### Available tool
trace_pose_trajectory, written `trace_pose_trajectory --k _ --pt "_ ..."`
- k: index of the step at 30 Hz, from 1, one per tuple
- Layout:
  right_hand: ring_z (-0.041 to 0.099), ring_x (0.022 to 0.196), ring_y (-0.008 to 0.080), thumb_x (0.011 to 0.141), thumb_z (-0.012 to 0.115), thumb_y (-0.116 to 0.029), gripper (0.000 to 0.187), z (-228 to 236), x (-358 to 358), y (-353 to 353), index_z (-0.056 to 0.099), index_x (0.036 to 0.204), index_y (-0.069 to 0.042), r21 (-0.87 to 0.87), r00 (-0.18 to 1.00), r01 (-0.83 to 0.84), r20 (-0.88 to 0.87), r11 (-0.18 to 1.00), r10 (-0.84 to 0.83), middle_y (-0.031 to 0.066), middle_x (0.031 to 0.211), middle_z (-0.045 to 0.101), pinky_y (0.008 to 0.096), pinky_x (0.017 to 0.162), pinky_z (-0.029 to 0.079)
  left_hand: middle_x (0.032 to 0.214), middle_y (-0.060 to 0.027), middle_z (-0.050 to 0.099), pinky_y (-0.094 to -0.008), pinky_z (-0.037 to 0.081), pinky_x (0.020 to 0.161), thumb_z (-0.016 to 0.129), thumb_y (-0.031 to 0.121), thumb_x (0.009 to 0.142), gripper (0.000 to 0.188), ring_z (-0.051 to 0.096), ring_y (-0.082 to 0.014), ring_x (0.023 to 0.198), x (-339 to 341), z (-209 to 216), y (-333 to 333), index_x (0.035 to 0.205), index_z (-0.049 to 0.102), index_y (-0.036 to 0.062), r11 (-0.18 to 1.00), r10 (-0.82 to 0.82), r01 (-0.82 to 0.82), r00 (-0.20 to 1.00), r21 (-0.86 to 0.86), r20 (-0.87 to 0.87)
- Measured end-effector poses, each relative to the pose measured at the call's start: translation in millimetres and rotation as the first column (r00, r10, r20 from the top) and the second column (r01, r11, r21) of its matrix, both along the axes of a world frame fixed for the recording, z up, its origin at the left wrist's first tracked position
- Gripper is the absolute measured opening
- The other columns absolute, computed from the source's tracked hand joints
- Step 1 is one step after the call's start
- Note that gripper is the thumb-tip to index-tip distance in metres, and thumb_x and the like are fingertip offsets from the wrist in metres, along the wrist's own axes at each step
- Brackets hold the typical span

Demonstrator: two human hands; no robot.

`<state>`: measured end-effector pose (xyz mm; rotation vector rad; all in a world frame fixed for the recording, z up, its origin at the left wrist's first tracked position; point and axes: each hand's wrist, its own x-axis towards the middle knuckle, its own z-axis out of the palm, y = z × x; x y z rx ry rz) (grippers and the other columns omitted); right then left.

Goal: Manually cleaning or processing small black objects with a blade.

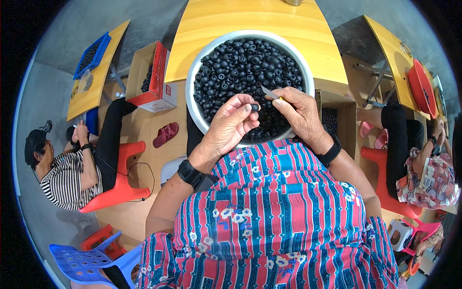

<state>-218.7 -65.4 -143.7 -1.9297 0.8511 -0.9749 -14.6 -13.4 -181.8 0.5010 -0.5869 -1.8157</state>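
A large silver metal basin (190, 91) stands in front of me, filled with small round black pieces (240, 62). They look like berries or beads, and several show a ringed opening. My left hand (232, 120) pinches one black round piece (254, 108) between thumb and fingertips, above the near part of the basin. Beside it, my right hand (299, 111) is closed around a small knife (267, 92) with a short pale blade and a bit of yellow at the handle. The blade points up and left, over the black pieces, apart from the held one.
The basin overlaps the near edge of a yellow wooden table (260, 14). A red-and-white carton (153, 79) stands left, a brown cardboard box (349, 113) right. Pink-red slippers (166, 135) lie on the floor. People sit on red stools (120, 168) at both sides; a blue chair (86, 260) is lower left.
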Motion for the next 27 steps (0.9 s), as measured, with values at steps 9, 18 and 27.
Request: trace_pose_trajectory --k 9,18,27 --pt "0.063 0.081 0.0273 0.088 0.064 -0.019 0.022 0.3 -1.2 2.1 0.066 0.097 0.001 -0.033 0.995 -0.081 -0.068 0.996 0.079 0.0152 0.085 0.064 0.0345 0.074 0.049 0.095 -0.0047 0.057 -0.0227 0.045 0.067 0.052 0.024 0.1 0.023 0.048 -0.0092 0.075 -1.6 -1.3 0.9 0.109 0.056 0.0037 0.999 -0.018 0.021 0.997 0.034 -0.073" --pt "0.057 0.065 0.0258 0.085 0.068 -0.018 0.02 -2.6 2.4 2.4 0.065 0.096 -0.001 -0.284 0.965 -0.208 -0.216 0.936 0.149 0.0107 0.071 0.056 0.0349 0.059 0.045 0.085 -0.0008 0.05 -0.0224 0.04 0.061 0.05 0.03 0.101 0.026 0.042 -0.008 0.07 -0.8 -3.6 0.0 0.107 0.057 0.0055 0.995 -0.04 0.043 0.998 0.095 -0.041" --pt "0.06 0.076 0.0335 0.086 0.064 -0.028 0.024 2.4 2.3 4.5 0.063 0.093 -0.005 -0.221 0.947 -0.184 -0.301 0.958 0.112 0.0138 0.08 0.06 0.0425 0.067 0.049 0.085 -0.0006 0.049 -0.0216 0.038 0.059 0.049 0.031 0.101 0.028 0.041 -0.0081 0.069 -1.3 -1.0 1.4 0.104 0.056 0.0046 0.993 -0.055 0.059 0.998 0.1 -0.041"
